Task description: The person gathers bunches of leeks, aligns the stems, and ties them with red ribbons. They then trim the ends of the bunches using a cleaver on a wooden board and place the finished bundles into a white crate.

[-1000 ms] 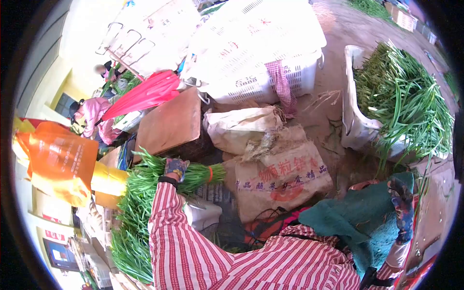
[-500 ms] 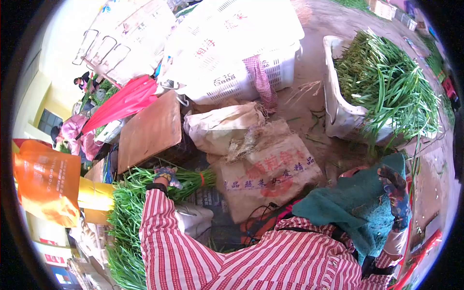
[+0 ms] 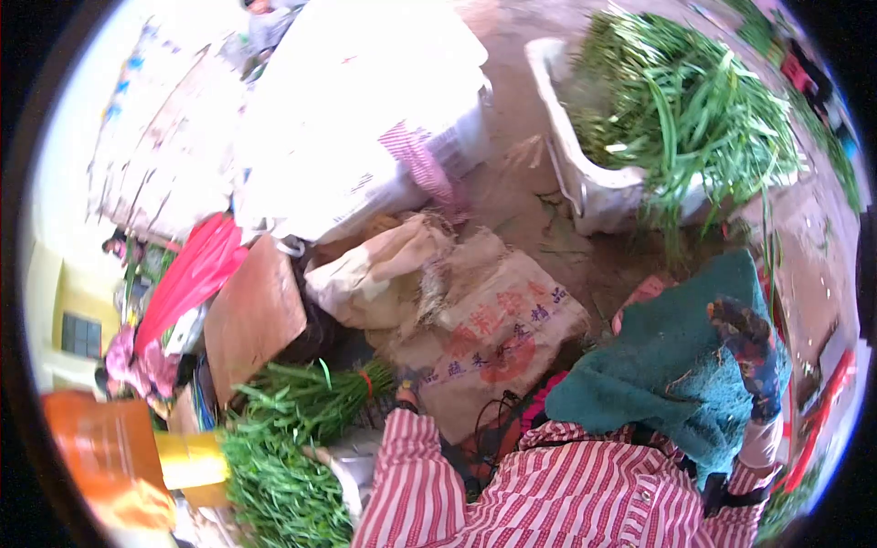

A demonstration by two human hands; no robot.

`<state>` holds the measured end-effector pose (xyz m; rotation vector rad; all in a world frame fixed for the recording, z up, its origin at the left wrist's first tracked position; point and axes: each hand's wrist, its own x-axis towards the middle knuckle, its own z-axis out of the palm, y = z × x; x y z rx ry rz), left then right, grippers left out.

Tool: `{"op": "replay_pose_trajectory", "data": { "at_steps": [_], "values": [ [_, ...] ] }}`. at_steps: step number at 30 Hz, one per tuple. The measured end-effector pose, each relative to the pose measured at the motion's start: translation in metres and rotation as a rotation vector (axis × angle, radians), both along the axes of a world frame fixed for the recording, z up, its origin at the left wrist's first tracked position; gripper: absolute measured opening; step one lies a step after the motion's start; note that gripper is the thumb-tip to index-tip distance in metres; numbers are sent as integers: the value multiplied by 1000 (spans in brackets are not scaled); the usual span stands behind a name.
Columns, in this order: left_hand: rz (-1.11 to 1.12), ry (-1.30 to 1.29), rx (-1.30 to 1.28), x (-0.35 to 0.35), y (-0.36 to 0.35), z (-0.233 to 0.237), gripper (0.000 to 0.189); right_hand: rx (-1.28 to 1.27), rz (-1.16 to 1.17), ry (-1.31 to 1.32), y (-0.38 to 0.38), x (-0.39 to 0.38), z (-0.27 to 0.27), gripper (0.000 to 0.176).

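My left hand (image 3: 407, 393), in a patterned glove, is small and blurred beside the cut end of a bundle of long green stalks (image 3: 324, 388). An orange-red band ties that bundle, which lies on a heap of loose greens (image 3: 283, 484). What the left fingers do is not clear. Farther right, my right hand (image 3: 751, 352), in a dark patterned glove, lies on a teal cloth (image 3: 653, 365) draped over my leg. Its fingers look stretched out over the cloth, with nothing visible in them. In front of me lies a brown printed sack (image 3: 502, 333).
A white crate (image 3: 585, 187) heaped with cut greens (image 3: 685, 119) stands at right. Big white crates (image 3: 365, 119) are at the back. A brown board (image 3: 256, 315), a folded red umbrella (image 3: 192, 279) and an orange bag (image 3: 110, 457) are at left. Other people are at far left.
My left hand has come off the leafy part of the bundle and moved right, past the banded end. My right hand stays on the teal cloth. The camera view has shifted.
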<state>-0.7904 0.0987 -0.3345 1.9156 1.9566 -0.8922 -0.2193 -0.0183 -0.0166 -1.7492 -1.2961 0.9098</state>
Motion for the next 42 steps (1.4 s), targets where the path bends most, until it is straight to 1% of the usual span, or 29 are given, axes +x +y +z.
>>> {"op": "replay_pose_trajectory", "data": {
  "at_steps": [1, 4, 6, 9, 11, 14, 15, 16, 18, 19, 21, 23, 24, 26, 27, 28, 29, 30, 31, 32, 33, 34, 35, 37, 38, 39, 40, 41, 42],
  "values": [
    [0, -1, -34, 4, -8, -12, 51, 171, -48, 473, -1, -8, 1, 32],
    [-11, -4, -111, 13, -29, -36, 44, 35, -190, 584, 0, -8, 1, 31],
    [-21, -19, -124, 17, -42, -44, 39, 36, -179, 629, 1, -7, 1, 30],
    [-70, -97, -102, 38, -54, -34, 32, 58, -159, 690, 8, -8, -3, 29],
    [-155, -199, -17, 55, -50, -19, 28, 112, -202, 708, 5, -8, -16, 27],
    [-379, -462, 266, 79, -17, 44, 22, 65, -76, 387, 12, -11, -9, 27],
    [-456, -540, 381, 87, 2, 70, 20, 150, -70, 405, 9, -7, -25, 29],
    [-525, -610, 502, 95, 27, 99, 19, 157, -61, 333, 9, -7, -24, 29],
    [-562, -719, 718, 111, 87, 162, 18, 172, -46, 192, 12, -14, -20, 29],
    [-522, -788, 813, 118, 117, 193, 19, 118, -39, -55, 16, -18, -9, 29],
    [-399, -965, 990, 128, 171, 251, 21, 187, -23, -183, 11, -14, -17, 31],
    [-264, -1217, 1139, 129, 221, 312, 23, 211, -25, -184, 7, -11, -24, 32],
    [-202, -1361, 1198, 128, 242, 341, 25, 204, -34, -119, 5, -9, -26, 33],
    [-140, -1682, 1230, 126, 271, 397, 27, 217, -27, -165, 4, -9, -24, 33],
    [-142, -1832, 1219, 125, 277, 422, 29, 241, -9, -275, 7, -13, -16, 33],
    [-183, -1989, 1155, 124, 278, 443, 30, 266, 19, -383, 10, -16, -10, 33],
    [-254, -2177, 1021, 123, 277, 460, 32, 229, 34, -425, 12, -16, -6, 34],
    [-324, -2368, 811, 125, 269, 471, 34, 193, 49, -469, 11, -15, -3, 35],
    [-429, -2547, 480, 132, 256, 475, 29, 160, 61, -515, 12, -16, -2, 36],
    [-535, -2688, 117, 135, 247, 477, 25, 186, 56, -537, 13, -18, -3, 36],
    [-217, -2825, -62, 127, 249, 457, 23, 208, 48, -561, 12, -19, -5, 36],
    [85, -2871, 198, 135, 240, 436, 23, 227, 37, -585, 12, -20, -7, 36],
    [-13, -2829, 142, 138, 237, 394, 26, 219, 50, -583, 13, -19, -6, 35],
    [-209, -2732, 44, 145, 230, 311, 49, 193, 68, -582, 12, -18, -4, 33],
    [-230, -2604, 181, 157, 227, 269, 44, 198, 76, -587, 12, -17, -4, 33],
    [-142, -2431, 377, 171, 221, 225, 40, 204, 87, -590, 12, -17, -4, 32],
    [59, -2095, 617, 183, 214, 184, 36, 213, 98, -593, 13, -17, -4, 31],
    [250, -1763, 725, 192, 209, 143, 32, 230, 87, -550, 12, -17, -7, 32],
    [443, -1651, 676, 199, 201, 106, 29, 248, 77, -507, 12, -16, -11, 32]
  ]
}}
